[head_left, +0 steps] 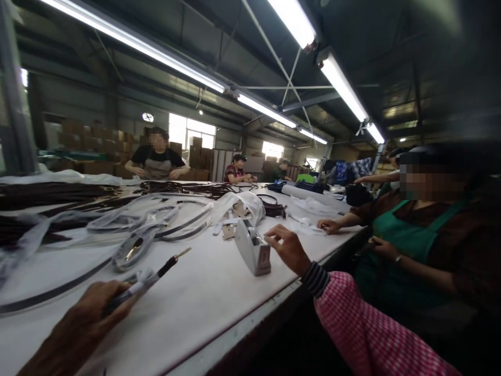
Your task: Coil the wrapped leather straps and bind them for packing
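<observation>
Head view: right hand [288,248] at tape dispenser [253,247]

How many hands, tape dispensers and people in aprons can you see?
Own hands: 2, left hand holding a belt, right hand at the dispenser
Tape dispenser: 1
Aprons: 2, green apron, grey apron
Total: 5

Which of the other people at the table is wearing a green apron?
The person in the green apron close on the right; the person across the table wears a black top with a greyish apron.
</observation>
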Tool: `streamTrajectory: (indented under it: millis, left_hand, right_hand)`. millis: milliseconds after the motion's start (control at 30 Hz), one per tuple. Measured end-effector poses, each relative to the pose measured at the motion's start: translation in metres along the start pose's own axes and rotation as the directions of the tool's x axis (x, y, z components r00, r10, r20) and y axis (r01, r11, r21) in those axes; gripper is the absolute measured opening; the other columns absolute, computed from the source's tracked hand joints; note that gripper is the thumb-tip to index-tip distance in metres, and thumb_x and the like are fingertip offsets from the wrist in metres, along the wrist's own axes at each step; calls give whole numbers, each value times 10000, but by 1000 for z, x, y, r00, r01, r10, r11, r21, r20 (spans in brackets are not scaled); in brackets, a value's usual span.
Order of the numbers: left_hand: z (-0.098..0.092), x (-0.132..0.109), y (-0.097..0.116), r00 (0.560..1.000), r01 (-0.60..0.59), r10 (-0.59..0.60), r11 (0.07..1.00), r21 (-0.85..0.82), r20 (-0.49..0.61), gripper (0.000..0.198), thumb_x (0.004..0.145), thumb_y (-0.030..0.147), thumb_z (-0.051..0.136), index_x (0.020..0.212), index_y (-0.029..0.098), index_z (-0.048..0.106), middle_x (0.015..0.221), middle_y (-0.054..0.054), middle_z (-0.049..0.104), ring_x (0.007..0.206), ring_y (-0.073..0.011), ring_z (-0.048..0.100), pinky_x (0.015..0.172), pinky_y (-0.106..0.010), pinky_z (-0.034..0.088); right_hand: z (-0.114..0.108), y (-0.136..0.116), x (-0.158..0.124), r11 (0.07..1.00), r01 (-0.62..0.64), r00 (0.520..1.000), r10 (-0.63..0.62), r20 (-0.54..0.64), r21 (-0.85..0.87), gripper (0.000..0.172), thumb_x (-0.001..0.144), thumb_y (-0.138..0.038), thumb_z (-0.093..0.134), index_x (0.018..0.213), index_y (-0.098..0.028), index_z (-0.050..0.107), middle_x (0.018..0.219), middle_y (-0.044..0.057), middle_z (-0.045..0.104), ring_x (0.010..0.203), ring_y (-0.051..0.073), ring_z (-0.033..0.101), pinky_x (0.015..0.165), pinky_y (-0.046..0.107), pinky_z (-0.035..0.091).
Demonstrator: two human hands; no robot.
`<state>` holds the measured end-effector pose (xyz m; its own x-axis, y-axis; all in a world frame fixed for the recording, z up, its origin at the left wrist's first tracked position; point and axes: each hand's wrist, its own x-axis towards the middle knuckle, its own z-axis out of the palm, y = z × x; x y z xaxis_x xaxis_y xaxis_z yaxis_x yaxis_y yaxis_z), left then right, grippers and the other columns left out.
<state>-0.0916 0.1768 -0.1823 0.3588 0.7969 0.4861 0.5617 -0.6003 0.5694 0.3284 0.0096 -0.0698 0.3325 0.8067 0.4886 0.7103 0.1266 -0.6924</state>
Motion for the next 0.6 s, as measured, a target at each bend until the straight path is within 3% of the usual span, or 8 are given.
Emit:
streamTrajectory:
  millis: [100, 167, 233, 400, 600]
  left_hand:
    - [15, 8, 57, 998, 49, -48, 998, -39, 38, 453, 839, 669, 534, 960, 254, 668, 1011, -70, 662, 961, -303, 632, 837, -409, 494]
    - [29, 14, 88, 996, 63, -58, 996, -71, 65, 473, 847, 670, 503, 954, 236, 659, 980, -73, 649, 924, -293, 625, 833, -408, 483]
    - [46, 16, 105, 996, 71, -66, 995, -71, 62, 479, 838, 662, 486, 935, 223, 651, 931, -74, 626, 872, -290, 616, 817, -417, 481]
    - [79, 13, 99, 997, -19, 14, 998, 65, 73, 372, 879, 536, 444, 926, 228, 646, 928, -78, 607, 878, -300, 605, 814, -451, 463]
    - [81, 11, 93, 997, -37, 32, 997, 68, 74, 333, 912, 512, 447, 939, 243, 641, 943, -68, 622, 906, -292, 593, 812, -435, 465]
  right_hand:
    - [-20, 23, 22, 981, -193, 980, 191, 55, 26, 168, 863, -269, 663, 759, -147, 716, 758, 56, 637, 636, 150, 545, 574, 265, 458]
    - [-16, 32, 30, 951, -305, 944, 294, 152, 50, 242, 858, -333, 663, 728, -135, 714, 627, 41, 594, 564, 151, 528, 464, 235, 390]
    - [-8, 37, 32, 920, -385, 905, 360, 225, 77, 252, 833, -347, 679, 703, -133, 709, 597, 37, 585, 565, 152, 542, 431, 210, 351]
    - [4, 41, 30, 849, -497, 861, 459, 218, 178, 139, 741, -280, 702, 699, -148, 700, 622, 13, 561, 615, 126, 507, 456, 191, 316]
    - [13, 41, 33, 761, -563, 823, 552, 133, 323, 80, 616, -219, 691, 661, -153, 680, 684, 21, 578, 715, 149, 507, 546, 230, 389]
